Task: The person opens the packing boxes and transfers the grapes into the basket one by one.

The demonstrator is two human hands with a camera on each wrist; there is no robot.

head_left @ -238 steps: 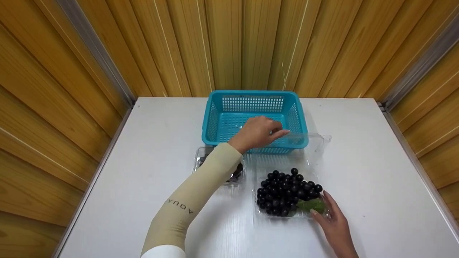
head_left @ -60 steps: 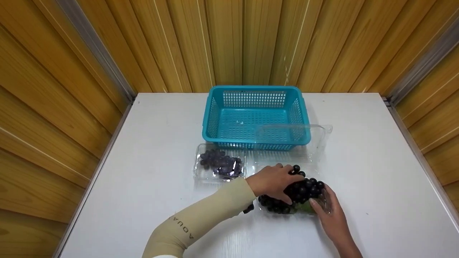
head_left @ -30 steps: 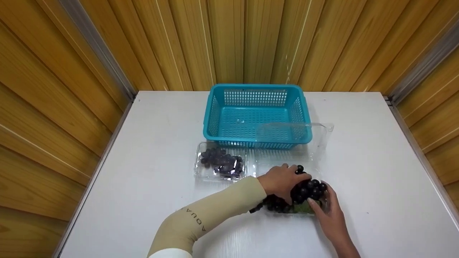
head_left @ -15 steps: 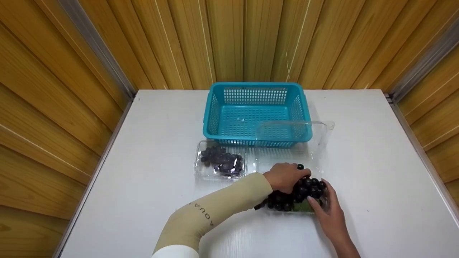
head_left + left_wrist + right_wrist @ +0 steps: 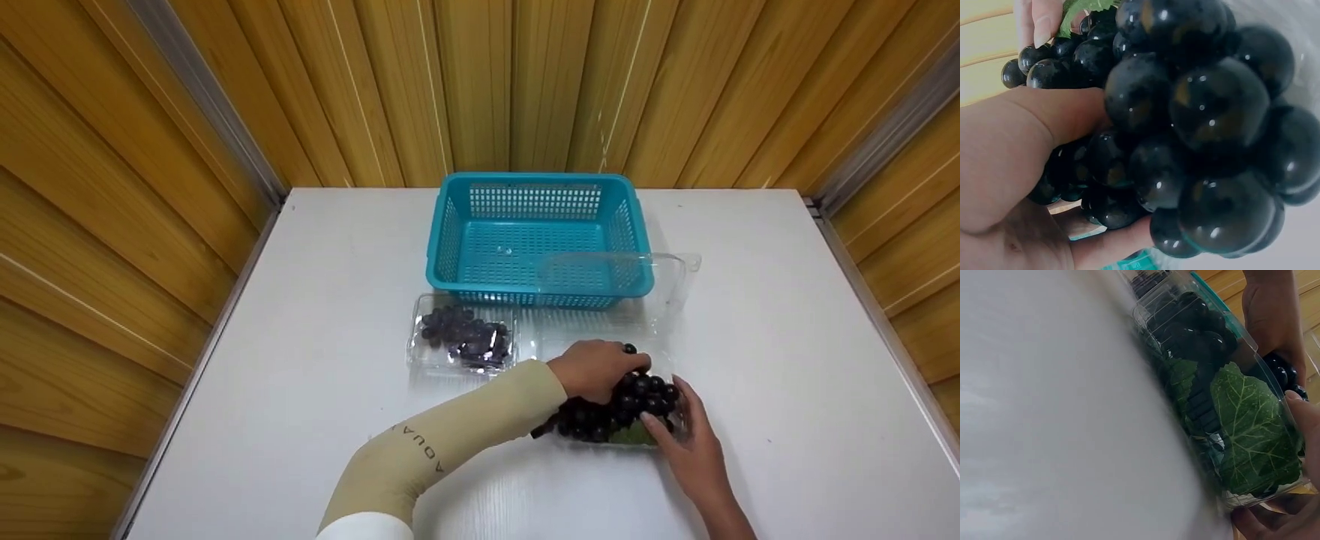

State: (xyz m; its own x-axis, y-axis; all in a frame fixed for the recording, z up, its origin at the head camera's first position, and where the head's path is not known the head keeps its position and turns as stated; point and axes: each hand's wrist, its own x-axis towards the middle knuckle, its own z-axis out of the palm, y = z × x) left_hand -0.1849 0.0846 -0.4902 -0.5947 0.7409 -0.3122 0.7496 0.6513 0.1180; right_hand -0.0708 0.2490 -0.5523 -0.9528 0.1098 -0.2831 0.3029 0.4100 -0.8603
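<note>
My left hand (image 5: pixel 598 370), on the sleeved arm, grips a bunch of black grapes (image 5: pixel 651 397). The left wrist view shows the thumb (image 5: pixel 1069 115) and a finger curled round the bunch (image 5: pixel 1219 107). More grapes and a green leaf (image 5: pixel 632 433) sit beneath, in a clear plastic box whose hinged lid (image 5: pixel 666 304) stands up behind. My right hand (image 5: pixel 697 454) holds the box's right end, thumb at the rim and fingers round the outside. Through the box wall, the leaf (image 5: pixel 1249 427) shows in the right wrist view. The left forearm hides part of the box.
A blue-green mesh basket (image 5: pixel 540 288) stands behind the box, and the clear lid overlaps its front right corner in view. To the left is a smaller clear box (image 5: pixel 420 352) of dark grapes with its lid down. All rest on a white table (image 5: pixel 322 315) before wood-patterned walls (image 5: pixel 480 90).
My left hand has come down from the raised lid to the grapes and taken hold of the bunch. Over the last second it shifted slightly right. The right hand has kept its place on the box.
</note>
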